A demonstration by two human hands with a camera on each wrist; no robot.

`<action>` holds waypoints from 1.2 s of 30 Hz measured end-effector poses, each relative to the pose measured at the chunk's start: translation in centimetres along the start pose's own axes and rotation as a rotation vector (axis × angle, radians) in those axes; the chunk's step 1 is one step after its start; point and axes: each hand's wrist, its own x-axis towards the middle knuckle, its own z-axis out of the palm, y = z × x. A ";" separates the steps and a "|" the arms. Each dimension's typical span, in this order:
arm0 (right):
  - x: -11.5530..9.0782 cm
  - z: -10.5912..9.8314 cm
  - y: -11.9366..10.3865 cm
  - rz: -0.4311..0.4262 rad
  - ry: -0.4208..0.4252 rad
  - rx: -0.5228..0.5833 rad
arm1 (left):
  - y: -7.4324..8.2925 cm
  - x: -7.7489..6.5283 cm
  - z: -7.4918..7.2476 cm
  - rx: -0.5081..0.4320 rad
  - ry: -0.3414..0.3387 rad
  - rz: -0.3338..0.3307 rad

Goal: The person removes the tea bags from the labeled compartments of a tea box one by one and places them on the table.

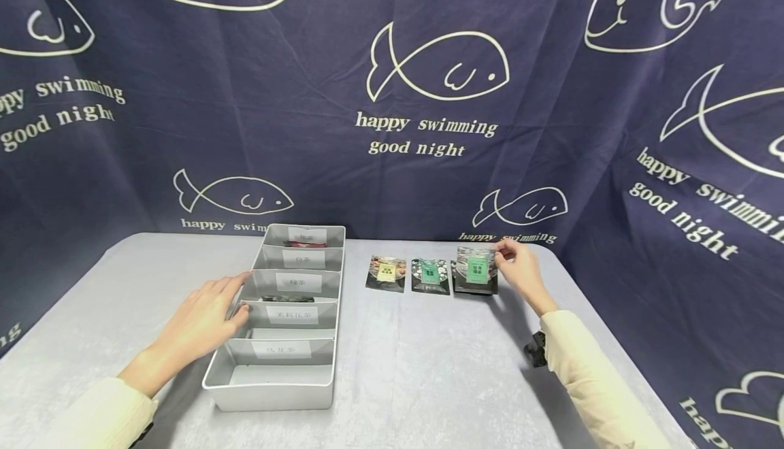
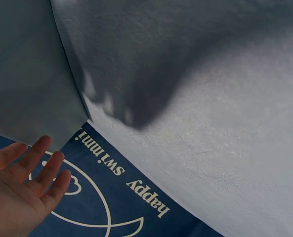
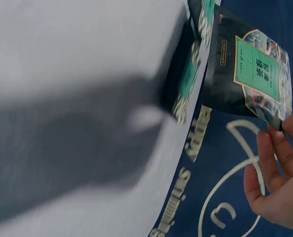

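Note:
My right hand (image 1: 519, 269) pinches the upper corner of a black tea sachet (image 1: 477, 270) with a green label, between thumb and fingers. In the right wrist view this sachet (image 3: 250, 66) is raised off the table, above another green-labelled sachet (image 3: 188, 81). To its left lie a second green-labelled sachet (image 1: 431, 276) and a yellow-labelled sachet (image 1: 386, 273). My left hand (image 1: 199, 316) rests against the left side of a grey divided box (image 1: 272, 396), its fingers relaxed. The left wrist view shows that hand (image 2: 25, 190) beside the box's outer wall (image 2: 32, 74).
Paper labels mark the box's compartments. A red sachet (image 1: 306, 244) lies in the farthest one, and a dark sachet (image 1: 288, 298) in the middle one. A dark blue fish-print cloth (image 1: 331, 95) hangs behind the pale table (image 1: 416, 374).

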 end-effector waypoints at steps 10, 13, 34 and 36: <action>0.3 -2.1 2.8 0.038 0.034 -0.065 | 0.0 0.0 0.0 0.001 0.003 0.004; 0.5 -2.6 3.4 0.050 0.041 -0.094 | -0.1 0.0 0.1 0.000 0.004 0.003; 0.4 -2.6 5.9 0.086 0.028 -0.129 | 0.1 0.0 0.0 0.000 0.006 0.010; 0.4 -2.5 6.1 0.089 0.030 -0.132 | 0.0 0.0 0.1 0.000 0.006 0.009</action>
